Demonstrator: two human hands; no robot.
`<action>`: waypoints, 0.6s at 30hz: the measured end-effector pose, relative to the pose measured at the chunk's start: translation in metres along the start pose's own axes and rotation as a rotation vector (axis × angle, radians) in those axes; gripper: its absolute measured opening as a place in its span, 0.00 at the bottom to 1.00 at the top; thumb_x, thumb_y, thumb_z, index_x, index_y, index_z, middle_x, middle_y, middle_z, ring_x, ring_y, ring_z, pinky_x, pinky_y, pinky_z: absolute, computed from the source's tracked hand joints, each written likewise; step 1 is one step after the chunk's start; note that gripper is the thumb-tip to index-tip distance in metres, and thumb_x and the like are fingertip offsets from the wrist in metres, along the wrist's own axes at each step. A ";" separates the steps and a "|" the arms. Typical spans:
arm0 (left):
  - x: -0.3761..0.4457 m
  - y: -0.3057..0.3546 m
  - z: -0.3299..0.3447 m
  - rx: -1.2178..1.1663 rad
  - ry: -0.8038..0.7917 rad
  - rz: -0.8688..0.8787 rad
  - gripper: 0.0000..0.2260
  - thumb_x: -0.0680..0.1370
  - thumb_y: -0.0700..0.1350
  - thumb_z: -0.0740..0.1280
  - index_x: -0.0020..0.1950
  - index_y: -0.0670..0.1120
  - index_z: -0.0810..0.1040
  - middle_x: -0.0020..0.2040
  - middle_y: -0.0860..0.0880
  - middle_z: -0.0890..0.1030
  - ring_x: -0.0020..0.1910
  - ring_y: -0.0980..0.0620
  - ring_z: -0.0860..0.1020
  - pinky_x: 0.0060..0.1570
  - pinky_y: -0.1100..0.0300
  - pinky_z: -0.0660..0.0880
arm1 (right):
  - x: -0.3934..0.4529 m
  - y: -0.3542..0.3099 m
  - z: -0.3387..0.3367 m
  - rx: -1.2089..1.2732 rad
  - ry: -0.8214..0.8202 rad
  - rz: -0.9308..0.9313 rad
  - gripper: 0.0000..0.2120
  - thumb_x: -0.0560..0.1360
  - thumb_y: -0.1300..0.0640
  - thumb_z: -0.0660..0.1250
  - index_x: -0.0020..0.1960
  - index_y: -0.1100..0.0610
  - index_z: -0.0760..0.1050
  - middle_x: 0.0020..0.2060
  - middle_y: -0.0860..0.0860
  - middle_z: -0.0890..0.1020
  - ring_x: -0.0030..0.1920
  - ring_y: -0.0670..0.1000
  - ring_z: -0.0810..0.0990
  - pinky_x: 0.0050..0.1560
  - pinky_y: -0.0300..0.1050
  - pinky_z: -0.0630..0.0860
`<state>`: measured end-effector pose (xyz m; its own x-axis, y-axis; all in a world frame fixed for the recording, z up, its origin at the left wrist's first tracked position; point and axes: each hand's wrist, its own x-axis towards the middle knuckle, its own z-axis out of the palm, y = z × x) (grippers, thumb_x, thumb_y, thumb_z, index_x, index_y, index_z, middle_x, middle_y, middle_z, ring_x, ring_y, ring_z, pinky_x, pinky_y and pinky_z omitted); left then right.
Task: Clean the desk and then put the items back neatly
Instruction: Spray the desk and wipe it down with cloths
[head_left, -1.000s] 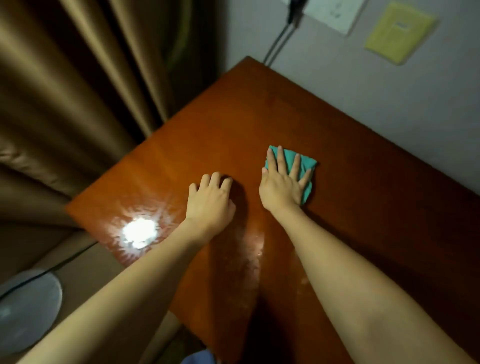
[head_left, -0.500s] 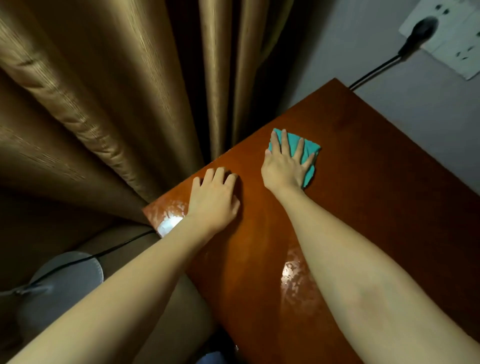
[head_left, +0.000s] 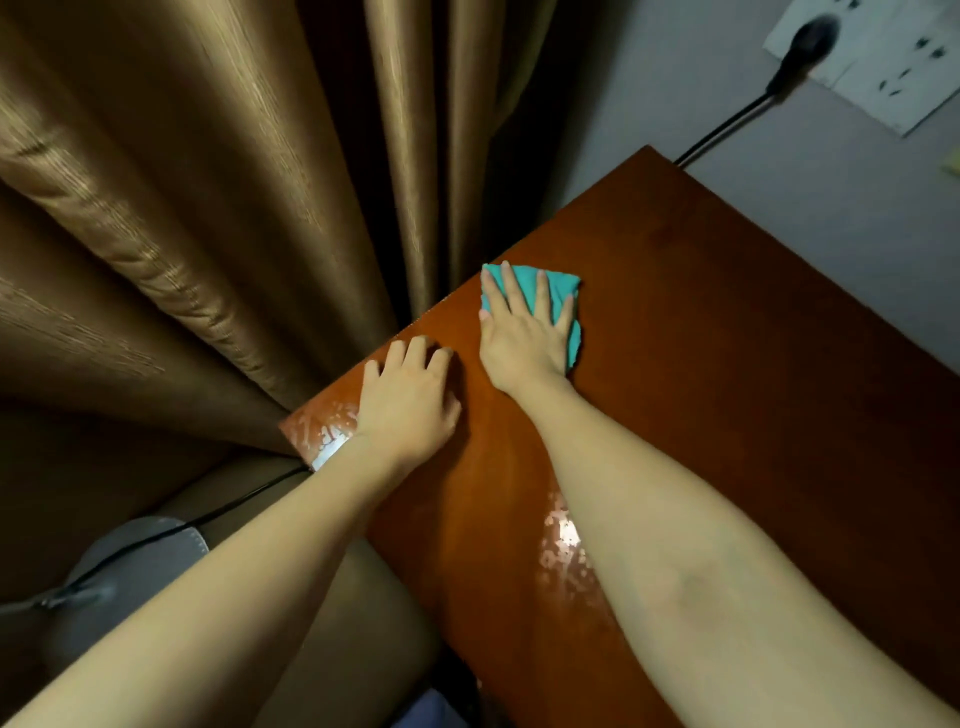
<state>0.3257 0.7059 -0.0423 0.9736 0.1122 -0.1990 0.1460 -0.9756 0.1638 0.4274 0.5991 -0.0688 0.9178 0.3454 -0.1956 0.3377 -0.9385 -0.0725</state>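
Observation:
A glossy reddish-brown wooden desk (head_left: 727, 389) fills the right half of the view. My right hand (head_left: 524, 338) lies flat with fingers spread on a folded teal cloth (head_left: 561, 291), pressing it onto the desk close to the left edge. My left hand (head_left: 410, 400) rests palm down on the bare wood just left of it, near the desk's front left corner, holding nothing. Wet or shiny streaks show at that corner and beside my right forearm.
Brown curtains (head_left: 208, 208) hang right against the desk's left edge. A black plug and cable (head_left: 769, 88) run from a white wall socket (head_left: 883, 57) down behind the desk's far corner. A grey round fan base (head_left: 130, 571) with a black cord sits on the floor at lower left.
My right hand has slid the teal cloth leftward to the desk's left edge. My view has swung left, bringing the curtains in. My left hand stays flat on the desk.

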 end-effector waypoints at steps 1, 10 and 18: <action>-0.002 0.005 0.000 0.004 -0.009 0.000 0.24 0.79 0.52 0.58 0.74 0.49 0.61 0.72 0.47 0.63 0.70 0.46 0.62 0.64 0.52 0.63 | -0.006 0.004 0.001 0.003 -0.002 0.001 0.25 0.83 0.47 0.41 0.77 0.46 0.37 0.77 0.47 0.42 0.77 0.58 0.40 0.73 0.66 0.40; -0.021 0.096 0.011 0.027 -0.061 0.103 0.23 0.79 0.50 0.57 0.73 0.48 0.62 0.71 0.46 0.64 0.69 0.45 0.62 0.63 0.51 0.63 | -0.086 0.091 0.011 0.038 -0.008 0.153 0.25 0.82 0.46 0.40 0.76 0.44 0.36 0.77 0.46 0.41 0.77 0.56 0.39 0.73 0.64 0.39; -0.059 0.222 0.038 0.035 -0.102 0.266 0.23 0.80 0.51 0.56 0.75 0.49 0.60 0.72 0.46 0.63 0.71 0.45 0.60 0.65 0.50 0.62 | -0.191 0.213 0.022 0.101 0.009 0.380 0.24 0.82 0.46 0.40 0.76 0.42 0.37 0.77 0.44 0.42 0.77 0.55 0.39 0.73 0.62 0.37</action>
<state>0.2936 0.4751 -0.0308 0.9539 -0.1663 -0.2500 -0.1201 -0.9744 0.1900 0.3197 0.3331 -0.0681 0.9755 -0.0274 -0.2184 -0.0487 -0.9945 -0.0925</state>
